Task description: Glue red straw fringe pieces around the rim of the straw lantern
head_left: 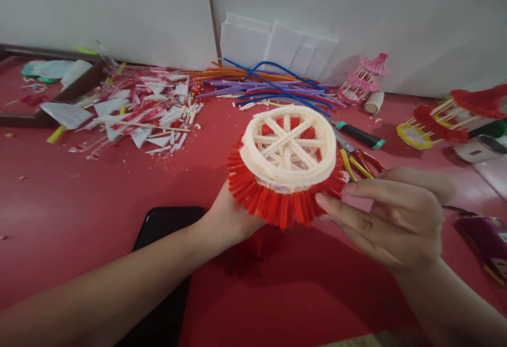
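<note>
A pipe-cleaner model point(289, 178) is held up over the red table, its white wheel-like ring with crossing spokes facing me. Red fuzzy strips fan out below that ring like a fringe. My left hand point(233, 217) grips the model from underneath at its left side; the fringe covers most of its fingers. On the right edge of the fringe, the fingertips of my right hand point(384, 215) are closed on a red strip. A small pale pink piece point(346, 177) shows by those fingertips; I cannot tell whether it is held.
Behind the model lie blue, purple and orange pipe cleaners point(273, 85). Paper and plastic scraps point(154, 109) litter the left. Pliers point(356, 162), a green-black cutter point(360, 134) and red-yellow point(447, 117) and pink point(362, 80) models stand right. A black phone point(170, 217) lies under my left arm.
</note>
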{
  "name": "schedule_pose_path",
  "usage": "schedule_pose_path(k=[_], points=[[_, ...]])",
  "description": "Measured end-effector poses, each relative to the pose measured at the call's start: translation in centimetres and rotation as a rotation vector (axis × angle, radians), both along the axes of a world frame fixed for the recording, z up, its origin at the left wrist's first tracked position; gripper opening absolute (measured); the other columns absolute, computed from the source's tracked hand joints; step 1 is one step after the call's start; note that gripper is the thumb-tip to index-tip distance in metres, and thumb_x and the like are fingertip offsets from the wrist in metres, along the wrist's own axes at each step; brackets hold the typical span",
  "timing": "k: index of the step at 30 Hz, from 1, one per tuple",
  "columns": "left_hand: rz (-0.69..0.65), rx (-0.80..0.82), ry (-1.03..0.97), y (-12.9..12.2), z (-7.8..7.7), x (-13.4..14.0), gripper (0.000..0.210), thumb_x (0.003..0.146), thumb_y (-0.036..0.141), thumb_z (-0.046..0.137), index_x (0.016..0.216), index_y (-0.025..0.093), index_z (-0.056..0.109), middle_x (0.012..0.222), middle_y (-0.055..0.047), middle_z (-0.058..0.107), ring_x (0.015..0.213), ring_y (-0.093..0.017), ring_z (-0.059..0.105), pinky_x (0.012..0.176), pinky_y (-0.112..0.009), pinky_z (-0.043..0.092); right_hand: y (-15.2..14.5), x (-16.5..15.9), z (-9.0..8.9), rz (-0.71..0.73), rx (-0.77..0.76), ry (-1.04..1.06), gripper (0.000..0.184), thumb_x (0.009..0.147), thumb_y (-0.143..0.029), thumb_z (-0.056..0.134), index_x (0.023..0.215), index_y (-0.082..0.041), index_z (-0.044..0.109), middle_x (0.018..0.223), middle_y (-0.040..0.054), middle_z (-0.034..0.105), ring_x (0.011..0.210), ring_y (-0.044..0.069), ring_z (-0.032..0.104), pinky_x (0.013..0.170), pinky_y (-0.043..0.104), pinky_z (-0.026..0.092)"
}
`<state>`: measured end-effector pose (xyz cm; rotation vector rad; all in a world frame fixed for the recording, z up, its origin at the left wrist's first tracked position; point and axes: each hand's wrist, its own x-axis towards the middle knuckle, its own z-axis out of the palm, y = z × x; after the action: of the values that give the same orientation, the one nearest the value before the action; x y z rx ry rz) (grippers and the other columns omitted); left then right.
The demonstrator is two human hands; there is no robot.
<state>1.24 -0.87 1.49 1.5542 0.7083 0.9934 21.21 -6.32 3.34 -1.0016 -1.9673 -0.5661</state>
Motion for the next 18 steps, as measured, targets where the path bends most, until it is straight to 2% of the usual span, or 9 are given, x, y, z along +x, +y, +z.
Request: schedule_pose_path(k=[6, 11, 16, 18], points=[[0.023, -0.014, 0.054, 0.1, 0.4, 0.2, 0.055, 0.065, 0.039, 0.077, 0.118, 0.029, 0.065, 0.105, -0.009, 0.075, 0.118, -0.033, 0.061, 0.103, -0.051, 0.047, 0.1, 0.2, 0.2, 0.018, -0.023, -0.045, 0.022, 0.069, -0.014, 0.081, 0.081, -0.030, 0.072, 0.078, -0.0003, 0.058, 0.073, 0.015, 0.049, 0.063, 0.031, 0.042], [0.014, -0.006, 0.038, 0.1, 0.3, 0.2, 0.050, 0.068, 0.031, 0.076, 0.116, 0.027, 0.065, 0.105, -0.009, 0.075, 0.122, -0.032, 0.058, 0.107, -0.050, 0.043, -0.1, 0.4, 0.0, -0.016, -0.072, -0.027, 0.019, 0.072, -0.018, 0.078, 0.083, -0.032, 0.072, 0.078, -0.0004, 0.059, 0.069, 0.014, 0.051, 0.064, 0.033, 0.043], [0.025, -0.023, 0.048, 0.0, 0.2, 0.0, 0.051, 0.067, 0.032, 0.077, 0.116, 0.026, 0.065, 0.105, -0.009, 0.075, 0.122, -0.033, 0.058, 0.108, -0.050, 0.042, -0.2, 1.3, -0.3, 0.051, -0.074, -0.102, 0.037, 0.070, -0.034, 0.080, 0.106, -0.032, 0.069, 0.090, 0.0021, 0.061, 0.073, 0.016, 0.057, 0.066, 0.035, 0.048], [0.022, -0.045, 0.044, 0.0, 0.6, 0.2, 0.054, 0.065, 0.035, 0.078, 0.116, 0.027, 0.065, 0.105, -0.009, 0.075, 0.122, -0.034, 0.058, 0.109, -0.051, 0.042, -0.2, 1.4, -0.3, 0.043, -0.037, -0.080, 0.035, 0.073, -0.033, 0.077, 0.107, -0.030, 0.069, 0.096, 0.0040, 0.060, 0.077, 0.017, 0.057, 0.069, 0.036, 0.049]])
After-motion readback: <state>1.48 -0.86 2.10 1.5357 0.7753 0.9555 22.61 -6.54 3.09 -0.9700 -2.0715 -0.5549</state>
